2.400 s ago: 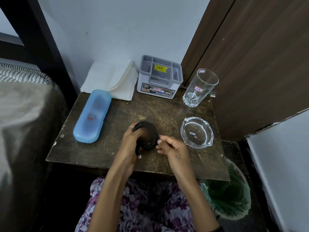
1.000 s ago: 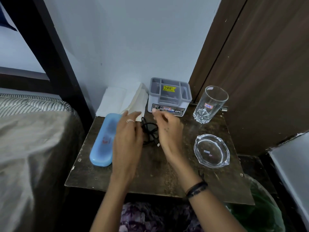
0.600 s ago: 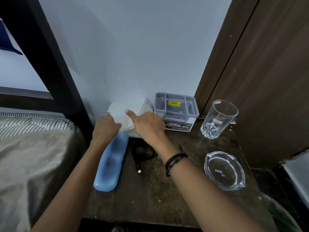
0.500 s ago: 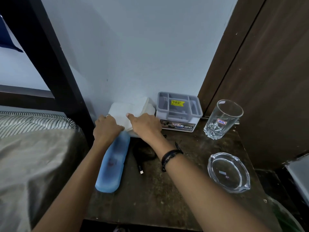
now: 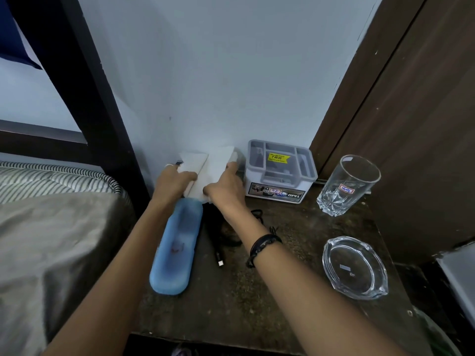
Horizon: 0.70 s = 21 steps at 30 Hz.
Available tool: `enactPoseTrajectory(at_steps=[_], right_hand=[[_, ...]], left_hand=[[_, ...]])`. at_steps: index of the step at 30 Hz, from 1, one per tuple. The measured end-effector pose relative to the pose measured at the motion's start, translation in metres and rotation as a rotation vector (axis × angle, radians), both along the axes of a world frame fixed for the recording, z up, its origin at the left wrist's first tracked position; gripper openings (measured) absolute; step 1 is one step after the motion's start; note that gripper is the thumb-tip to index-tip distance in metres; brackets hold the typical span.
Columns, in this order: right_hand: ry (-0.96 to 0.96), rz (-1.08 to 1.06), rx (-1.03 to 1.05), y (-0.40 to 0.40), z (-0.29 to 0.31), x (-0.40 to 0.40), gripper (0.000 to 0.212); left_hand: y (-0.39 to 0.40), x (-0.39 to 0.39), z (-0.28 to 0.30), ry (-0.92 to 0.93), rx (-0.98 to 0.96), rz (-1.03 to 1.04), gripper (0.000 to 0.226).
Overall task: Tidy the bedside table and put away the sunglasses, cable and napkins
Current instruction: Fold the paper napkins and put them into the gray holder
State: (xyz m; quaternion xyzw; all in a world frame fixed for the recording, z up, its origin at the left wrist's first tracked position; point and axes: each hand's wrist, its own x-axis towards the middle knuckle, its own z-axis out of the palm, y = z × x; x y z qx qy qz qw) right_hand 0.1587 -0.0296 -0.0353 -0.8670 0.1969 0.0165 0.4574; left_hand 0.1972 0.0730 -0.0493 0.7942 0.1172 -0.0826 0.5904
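White napkins (image 5: 208, 165) lie stacked against the wall at the back of the dark wooden bedside table (image 5: 282, 291). My left hand (image 5: 171, 185) grips their left side and my right hand (image 5: 226, 188) holds their right edge. A blue glasses case (image 5: 177, 247) lies closed, lengthwise in front of the napkins. The black coiled cable (image 5: 221, 242) rests on the table right of the case, partly hidden under my right forearm, its plug end pointing towards me.
A grey compartment organiser (image 5: 280, 173) stands right of the napkins. A tall drinking glass (image 5: 347, 186) and a glass ashtray (image 5: 354, 267) sit on the table's right side. A bed (image 5: 51, 227) borders the left, a brown door (image 5: 411, 124) the right.
The coiled cable was set down on the table beside the case. Both hands then reached back to the napkins and took hold of them; the view tilted upward.
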Motion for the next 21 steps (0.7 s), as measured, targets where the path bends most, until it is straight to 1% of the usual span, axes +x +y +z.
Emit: enactPoseTrajectory(at_steps=[3, 5, 6, 8, 9, 10, 12, 14, 16, 18, 21], right_hand=[[-0.112, 0.004, 0.066, -0.004, 0.014, -0.003, 0.060], [-0.172, 0.017, 0.141, -0.009, 0.027, -0.009, 0.059], [-0.196, 0.019, 0.180, -0.010, 0.033, -0.014, 0.060], [-0.238, 0.018, 0.249, -0.013, 0.043, -0.030, 0.061], [-0.254, 0.012, 0.289, -0.015, 0.047, -0.040, 0.062], [-0.265, -0.003, 0.336, -0.017, 0.051, -0.051, 0.063], [-0.279, -0.049, 0.436, -0.026, 0.057, -0.077, 0.063], [-0.290, -0.074, 0.530, -0.037, 0.061, -0.107, 0.060], [-0.294, -0.087, 0.568, -0.049, 0.056, -0.138, 0.056], [-0.297, -0.114, 0.543, -0.061, 0.049, -0.166, 0.052], [-0.296, -0.145, 0.523, -0.072, 0.033, -0.198, 0.050]], left_hand=[[0.000, -0.005, 0.016, -0.100, -0.140, 0.048, 0.036], [-0.001, -0.011, 0.029, -0.151, -0.221, 0.056, 0.032], [-0.002, -0.015, 0.036, -0.154, -0.285, 0.066, 0.035], [-0.004, -0.028, 0.051, -0.087, -0.492, 0.068, 0.053], [-0.004, -0.037, 0.057, -0.067, -0.572, 0.085, 0.056], [-0.006, -0.048, 0.064, -0.065, -0.614, 0.106, 0.053], [-0.011, -0.071, 0.070, -0.082, -0.664, 0.111, 0.043], [-0.018, -0.095, 0.072, -0.114, -0.645, 0.085, 0.027], [-0.024, -0.119, 0.069, -0.133, -0.618, 0.066, 0.025], [-0.032, -0.142, 0.063, -0.094, -0.635, 0.065, 0.029], [-0.048, -0.173, 0.050, -0.007, -0.646, 0.071, 0.051]])
